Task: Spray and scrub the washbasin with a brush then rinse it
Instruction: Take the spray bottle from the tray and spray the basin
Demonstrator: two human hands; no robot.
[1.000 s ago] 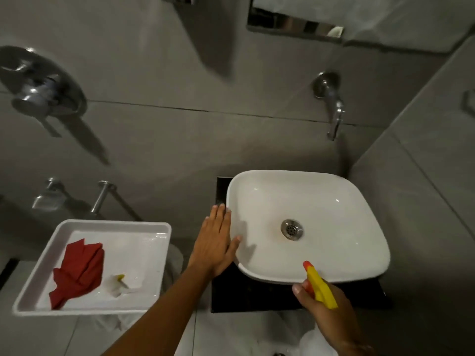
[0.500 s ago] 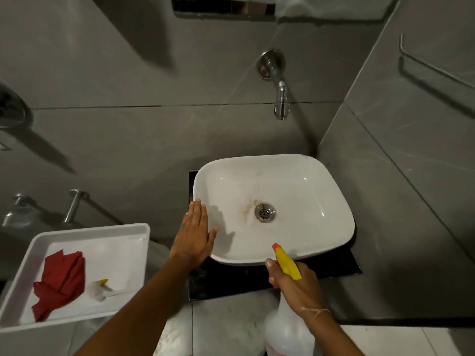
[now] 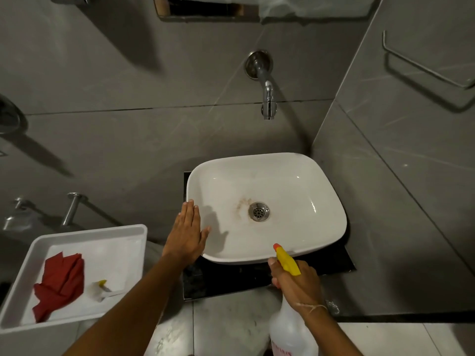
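A white rectangular washbasin [image 3: 303, 176] sits on a black slab, with a brownish stain left of its metal drain [image 3: 258, 211]. My left hand [image 3: 186, 233] rests flat on the basin's left rim, fingers together and holding nothing. My right hand [image 3: 295, 283] grips a clear spray bottle [image 3: 290, 332] by its neck. The bottle's yellow trigger head [image 3: 288, 260] with an orange nozzle points over the basin's near rim. A small white brush with a yellow part [image 3: 101, 289] lies in a white tray [image 3: 84, 231] at the left.
A chrome wall tap [image 3: 267, 98] hangs above the basin's back edge. A red cloth [image 3: 60, 283] lies in the tray beside the brush. Grey tiled walls close in behind and on the right, where a metal towel rail [image 3: 424, 68] is fixed. More chrome fittings [image 3: 72, 206] stand at the left.
The view has swung so the basin sits more to the middle and the stain shows. Both hands keep their places: left on the rim, right holding the bottle at the near edge.
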